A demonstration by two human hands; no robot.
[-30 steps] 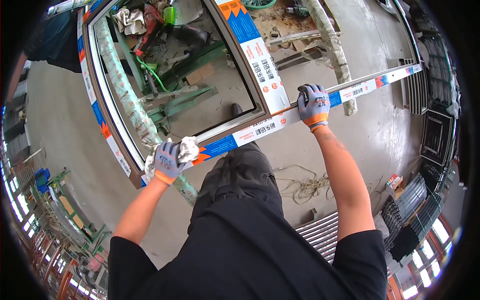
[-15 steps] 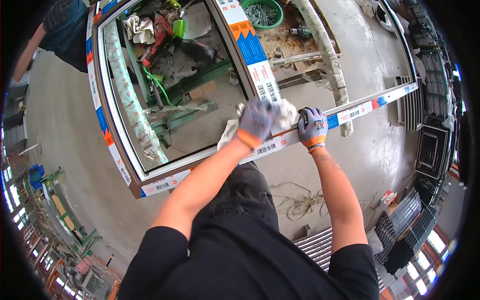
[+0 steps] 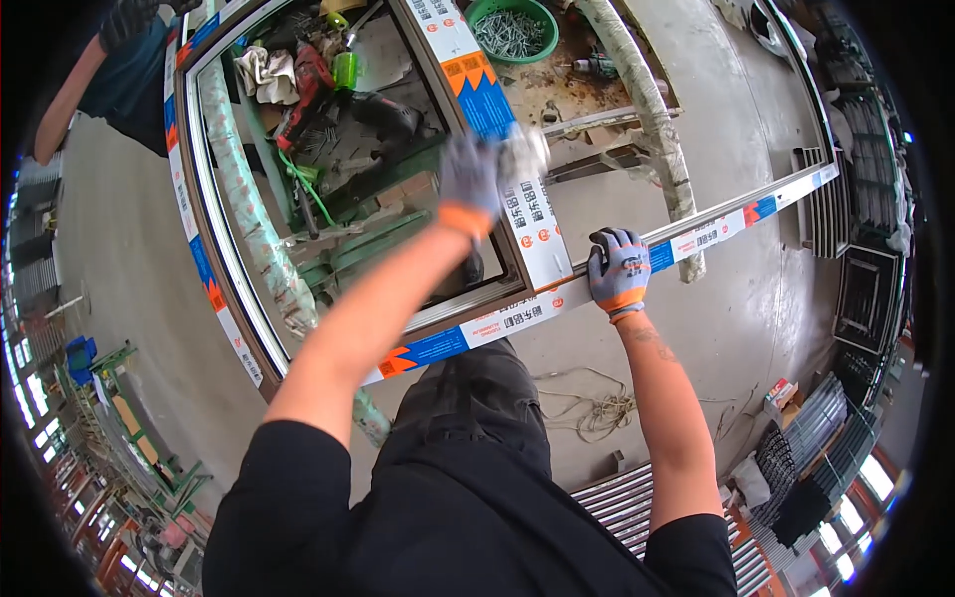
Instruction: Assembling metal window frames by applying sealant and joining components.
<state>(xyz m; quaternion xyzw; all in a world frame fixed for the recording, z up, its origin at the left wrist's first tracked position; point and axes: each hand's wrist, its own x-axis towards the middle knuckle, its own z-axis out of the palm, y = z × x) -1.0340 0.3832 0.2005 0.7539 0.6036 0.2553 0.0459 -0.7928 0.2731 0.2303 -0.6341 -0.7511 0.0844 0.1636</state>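
Note:
A large window frame (image 3: 542, 308), brown with white, blue and orange protective tape, lies in front of me on supports. My left hand (image 3: 470, 184), in a grey glove with an orange cuff, is smeared by motion over the middle bar (image 3: 547, 251). It is closed on a whitish rag (image 3: 524, 154), which lies against the taped face of that bar. My right hand (image 3: 619, 269), gloved alike, is closed over the near rail, right of the joint with the middle bar. Its fingertips curl over the rail's inner edge.
Beneath the frame are a red power tool (image 3: 310, 85), a green bottle (image 3: 345, 70), a green bowl of screws (image 3: 512, 30) and a drill (image 3: 597, 66). Another person's arm (image 3: 75, 95) is at the far left. Rope (image 3: 602, 413) lies on the floor, right of my legs.
My left hand has moved the rag away from me, from the near corner up along the middle bar. My right hand stays on the near rail. The view has shifted slightly.

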